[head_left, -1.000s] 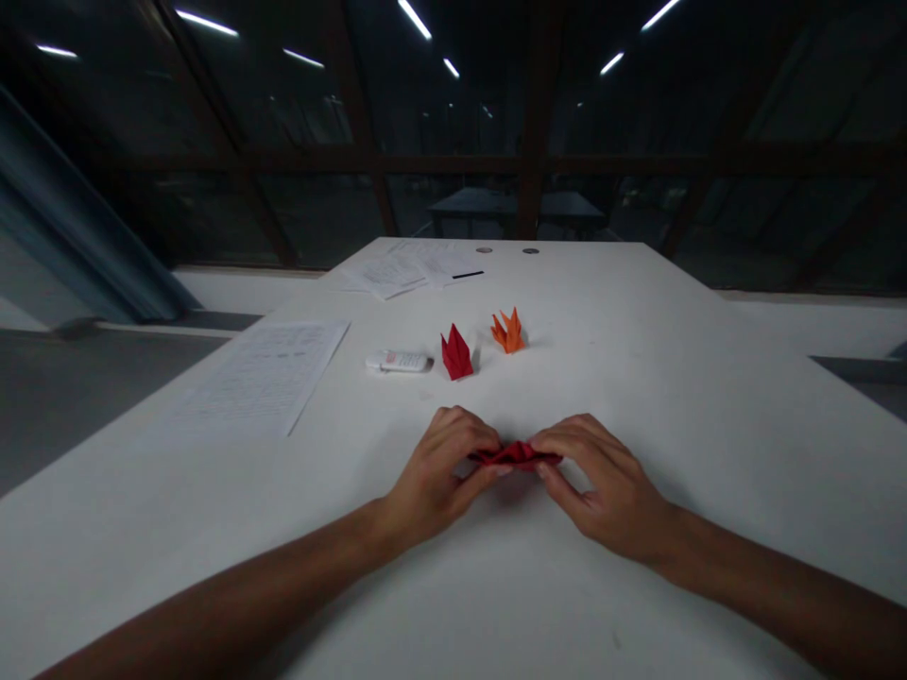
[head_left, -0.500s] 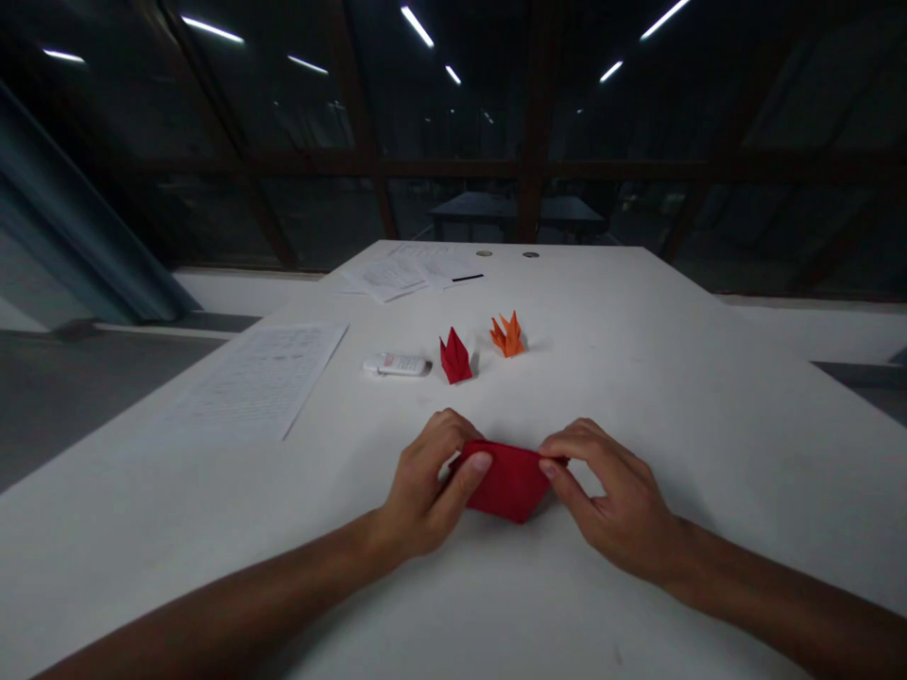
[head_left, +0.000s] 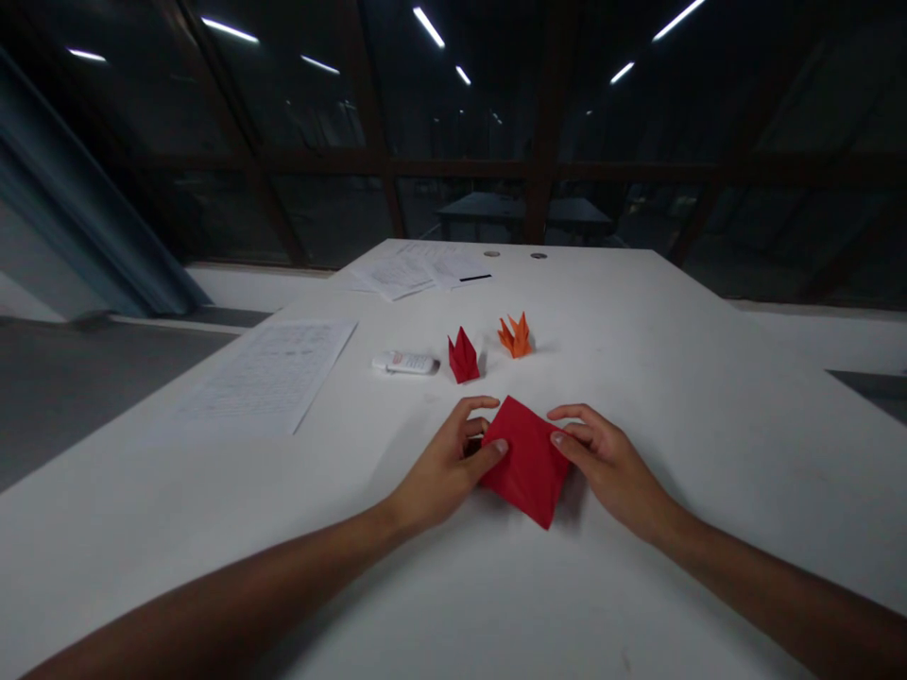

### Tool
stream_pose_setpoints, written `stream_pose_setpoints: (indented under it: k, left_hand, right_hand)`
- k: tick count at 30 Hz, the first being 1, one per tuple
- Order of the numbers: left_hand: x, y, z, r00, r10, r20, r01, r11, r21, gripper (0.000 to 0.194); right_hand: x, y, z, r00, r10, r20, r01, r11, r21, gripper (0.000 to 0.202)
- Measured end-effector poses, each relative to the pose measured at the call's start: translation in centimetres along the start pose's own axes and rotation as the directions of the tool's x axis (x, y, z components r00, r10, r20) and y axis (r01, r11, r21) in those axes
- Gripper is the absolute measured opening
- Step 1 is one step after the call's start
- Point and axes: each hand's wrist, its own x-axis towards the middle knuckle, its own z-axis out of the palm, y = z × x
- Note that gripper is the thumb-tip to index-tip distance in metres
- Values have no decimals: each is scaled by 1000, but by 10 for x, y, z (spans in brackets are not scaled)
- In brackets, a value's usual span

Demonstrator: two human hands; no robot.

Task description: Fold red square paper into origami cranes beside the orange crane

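Note:
A red sheet of origami paper [head_left: 528,463], folded into a roughly square shape, is held tilted just above the white table. My left hand [head_left: 453,463] grips its left side, thumb on the front face and some fingers behind, with the index finger extended near the top corner. At the right edge, my right hand [head_left: 609,463] pinches the paper with its thumb in front; its index finger reaches over the upper edge. Beyond the hands stand a red origami figure [head_left: 463,357] and an orange origami figure [head_left: 516,336], both with pointed tips.
A white correction-tape-like item [head_left: 405,363] lies left of the red figure. One printed sheet [head_left: 269,378] rests on the table's left side. Further back are several papers [head_left: 411,269], a black pen-like strip [head_left: 474,278] and two round discs [head_left: 539,256] near the far edge.
The red paper has turned so that its square face and a top corner now show. My index fingers have lifted from its upper edge. The view has shifted slightly.

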Motion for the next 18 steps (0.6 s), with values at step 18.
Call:
stream_pose_setpoints:
  k: [18]
  left_hand:
    - [0, -9, -7, 990, 138, 27, -140, 950, 280, 55]
  right_hand:
    - [-10, 6, -2, 992, -83, 91, 91, 992, -91, 40]
